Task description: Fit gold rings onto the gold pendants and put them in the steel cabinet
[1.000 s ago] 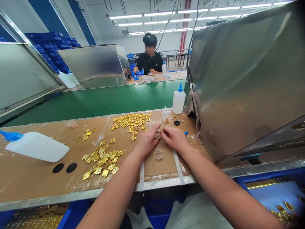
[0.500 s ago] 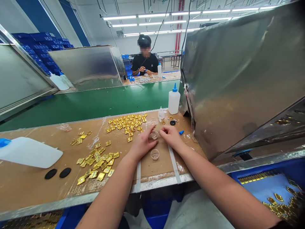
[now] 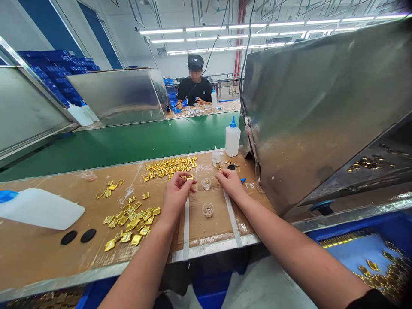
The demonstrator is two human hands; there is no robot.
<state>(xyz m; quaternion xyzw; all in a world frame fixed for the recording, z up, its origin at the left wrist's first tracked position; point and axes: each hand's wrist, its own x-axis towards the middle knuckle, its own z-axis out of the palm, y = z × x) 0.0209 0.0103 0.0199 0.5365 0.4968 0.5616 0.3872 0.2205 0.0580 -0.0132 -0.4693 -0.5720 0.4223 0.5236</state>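
My left hand (image 3: 178,194) is closed in a pinch on a small gold metal piece (image 3: 190,177), at the near edge of the far pile of gold pieces (image 3: 170,165). To its right, my right hand (image 3: 230,182) pinches a thin pale stick (image 3: 210,178). The stick points left, its tip over a small clear plastic cup (image 3: 206,184). Nearer to me stands a second clear cup (image 3: 207,210), on the cardboard between two pale tape strips. Another group of gold pieces (image 3: 131,219) lies left of my left forearm.
A white bottle with a blue cap (image 3: 232,139) and a small dropper bottle (image 3: 216,156) stand behind my right hand. A large white bottle (image 3: 45,208) lies at the left by two black discs (image 3: 88,235). A metal panel (image 3: 322,107) walls the right side. Opposite, a person sits working.
My left hand has moved left, away from the cups, and now holds a gold piece. My right hand stays near the upper cup, its stick now visible. The view has tilted slightly up.
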